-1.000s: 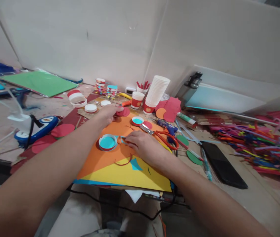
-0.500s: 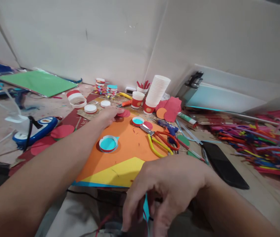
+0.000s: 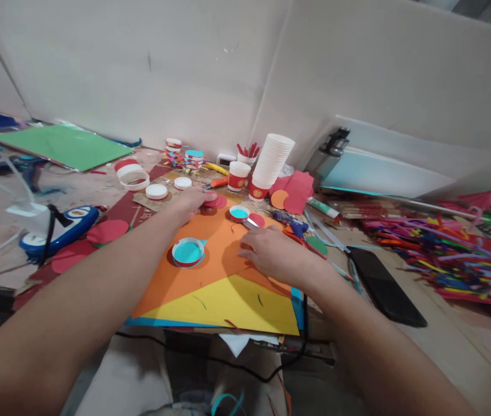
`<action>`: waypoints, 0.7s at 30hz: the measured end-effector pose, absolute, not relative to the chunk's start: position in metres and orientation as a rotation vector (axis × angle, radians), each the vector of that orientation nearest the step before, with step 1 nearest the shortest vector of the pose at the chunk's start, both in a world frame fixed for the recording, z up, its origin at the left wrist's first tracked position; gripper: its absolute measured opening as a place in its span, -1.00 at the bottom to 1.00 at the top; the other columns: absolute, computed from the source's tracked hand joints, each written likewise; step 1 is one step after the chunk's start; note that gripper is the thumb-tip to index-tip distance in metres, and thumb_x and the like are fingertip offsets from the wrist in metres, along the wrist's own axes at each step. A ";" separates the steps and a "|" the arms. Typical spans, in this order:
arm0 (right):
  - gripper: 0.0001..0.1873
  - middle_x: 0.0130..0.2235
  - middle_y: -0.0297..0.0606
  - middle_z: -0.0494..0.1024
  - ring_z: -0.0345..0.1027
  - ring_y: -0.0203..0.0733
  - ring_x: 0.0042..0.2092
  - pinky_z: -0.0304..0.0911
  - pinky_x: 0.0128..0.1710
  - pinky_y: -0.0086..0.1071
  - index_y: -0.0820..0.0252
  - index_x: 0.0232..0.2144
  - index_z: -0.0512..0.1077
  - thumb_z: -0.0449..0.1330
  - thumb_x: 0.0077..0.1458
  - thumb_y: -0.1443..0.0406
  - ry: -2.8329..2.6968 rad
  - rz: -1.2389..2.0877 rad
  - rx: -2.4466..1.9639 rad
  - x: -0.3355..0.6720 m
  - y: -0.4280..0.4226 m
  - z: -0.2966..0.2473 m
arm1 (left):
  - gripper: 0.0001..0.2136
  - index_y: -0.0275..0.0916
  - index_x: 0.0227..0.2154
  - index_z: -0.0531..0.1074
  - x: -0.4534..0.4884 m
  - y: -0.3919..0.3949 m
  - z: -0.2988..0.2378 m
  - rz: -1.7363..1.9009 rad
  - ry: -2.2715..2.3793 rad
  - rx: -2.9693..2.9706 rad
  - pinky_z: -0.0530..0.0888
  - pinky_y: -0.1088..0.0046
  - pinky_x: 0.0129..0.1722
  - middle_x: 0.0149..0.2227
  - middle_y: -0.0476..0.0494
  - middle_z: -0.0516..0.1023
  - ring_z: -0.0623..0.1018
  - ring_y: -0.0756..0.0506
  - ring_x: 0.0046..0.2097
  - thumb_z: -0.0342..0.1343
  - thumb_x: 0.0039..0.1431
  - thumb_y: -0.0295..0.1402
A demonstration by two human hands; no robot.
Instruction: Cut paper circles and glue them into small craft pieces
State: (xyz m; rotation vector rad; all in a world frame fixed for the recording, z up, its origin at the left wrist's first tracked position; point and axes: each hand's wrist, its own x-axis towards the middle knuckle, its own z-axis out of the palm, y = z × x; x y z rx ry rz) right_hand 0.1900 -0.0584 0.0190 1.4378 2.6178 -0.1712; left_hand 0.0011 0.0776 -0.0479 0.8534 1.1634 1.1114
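Note:
My left hand [image 3: 192, 202] rests at the far left edge of the orange paper [image 3: 222, 237], its fingertips pinching some red paper circles [image 3: 216, 201]. My right hand [image 3: 269, 249] is over the paper's right side, fingers apart and partly blurred. It covers most of the scissors; part of their blade [image 3: 251, 223] and some red handle show beside it. A shallow cup ring with a blue inside [image 3: 188, 252] lies between my arms. A smaller blue-lined ring [image 3: 239, 214] sits beyond the blade, near another red circle [image 3: 256, 220].
Stacked paper cups [image 3: 274, 162] and a single red-and-white cup [image 3: 238, 176] stand at the back. Right of the paper are a glue gun [image 3: 291, 221], a black phone [image 3: 386, 286] and many pipe cleaners [image 3: 453, 248]. A blue power strip [image 3: 61, 231] is at left.
My right hand has moved forward from the near table edge to above the scissors, and a blue scrap shows down by the lap. My left hand stays at the red circles.

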 end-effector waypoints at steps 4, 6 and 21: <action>-0.64 -0.42 -0.28 0.57 0.37 -0.28 -0.42 0.15 -0.41 -0.41 0.18 -0.43 0.54 0.06 0.29 0.17 2.615 -0.791 1.282 0.202 -0.063 0.045 | -0.90 -0.37 -0.47 0.43 -0.001 0.076 -0.045 1.090 1.115 0.899 0.51 0.38 -0.50 -0.49 -0.14 0.52 0.51 -0.04 -0.49 0.26 -0.02 -0.57; -0.69 -0.40 -0.30 0.56 0.38 -0.27 -0.38 0.18 -0.37 -0.41 0.19 -0.40 0.53 0.07 0.28 0.21 2.778 -0.745 1.463 0.208 -0.052 0.039 | -0.90 -0.35 -0.49 0.44 -0.003 0.075 -0.045 1.071 1.089 0.948 0.49 0.40 -0.51 -0.52 -0.12 0.50 0.49 -0.04 -0.51 0.28 -0.04 -0.54; -0.89 -0.15 -0.08 0.46 0.28 -0.07 -0.06 0.19 -0.04 -0.21 0.25 -0.26 0.52 0.24 0.16 0.32 2.796 -0.023 1.988 0.212 -0.002 -0.029 | -0.84 -0.32 -0.53 0.48 -0.005 0.072 -0.045 0.983 1.160 1.111 0.21 0.58 -0.68 -0.62 -0.06 0.45 0.33 0.07 -0.65 0.37 -0.19 -0.48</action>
